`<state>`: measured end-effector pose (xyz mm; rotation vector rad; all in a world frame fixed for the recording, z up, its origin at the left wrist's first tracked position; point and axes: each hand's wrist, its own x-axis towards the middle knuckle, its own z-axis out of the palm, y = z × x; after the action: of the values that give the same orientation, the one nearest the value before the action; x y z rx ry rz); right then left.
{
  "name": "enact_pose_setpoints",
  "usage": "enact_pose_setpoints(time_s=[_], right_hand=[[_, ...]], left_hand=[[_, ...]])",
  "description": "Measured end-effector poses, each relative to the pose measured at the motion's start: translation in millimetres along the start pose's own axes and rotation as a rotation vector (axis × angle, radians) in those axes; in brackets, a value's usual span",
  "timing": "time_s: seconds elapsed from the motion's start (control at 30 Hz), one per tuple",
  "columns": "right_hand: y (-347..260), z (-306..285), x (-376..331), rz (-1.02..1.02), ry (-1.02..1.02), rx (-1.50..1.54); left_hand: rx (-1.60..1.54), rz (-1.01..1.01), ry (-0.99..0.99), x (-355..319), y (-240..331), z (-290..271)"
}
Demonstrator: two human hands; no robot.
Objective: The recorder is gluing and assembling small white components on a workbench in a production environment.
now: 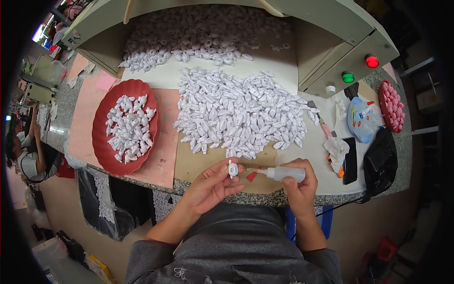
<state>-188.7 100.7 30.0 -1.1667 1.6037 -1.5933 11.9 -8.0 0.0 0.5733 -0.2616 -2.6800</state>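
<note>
Between the thumb and fingers of my left hand (213, 186) is a small white plastic part (232, 169) with a round hollow facing up. My right hand (302, 187) grips a translucent white squeeze bottle (286, 174), tipped sideways. Its thin nozzle points left toward the part, and I cannot tell whether the tip touches it. Just beyond both hands spreads a large heap of white plastic pieces (236, 109). A red scalloped tray (101, 137) to the left holds several small white animal-like figures (130, 128).
A grey-green machine housing (326, 61) with red and green buttons arches over more round white parts (189, 40). On the right lie a black phone (350, 161), a crumpled tissue (337, 149), a black bag (380, 156) and a red bowl of pink pieces (392, 106). Another person (35, 156) is at far left.
</note>
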Motion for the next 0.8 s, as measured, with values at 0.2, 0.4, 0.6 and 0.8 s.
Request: enact_pose_setpoints(time_s=[0.2, 0.4, 0.6, 0.8], right_hand=[[2.2, 16.0, 15.1, 0.329, 0.01, 0.193], [11.4, 27.0, 35.2, 0.045, -0.247, -0.421], [13.0, 40.2, 33.4, -0.091, -0.265, -0.634], [-16.2, 38.3, 24.1, 0.303, -0.153, -0.186]], left_hand=[[-0.13, 0.073, 0.022, -10.4, 9.7, -11.4], [-0.148, 0.189, -0.009, -21.8, 22.8, -17.6], [-0.142, 0.224, 0.007, -21.9, 22.9, -18.0], [-0.086, 0.159, 0.007, -14.5, 11.1, -16.2]])
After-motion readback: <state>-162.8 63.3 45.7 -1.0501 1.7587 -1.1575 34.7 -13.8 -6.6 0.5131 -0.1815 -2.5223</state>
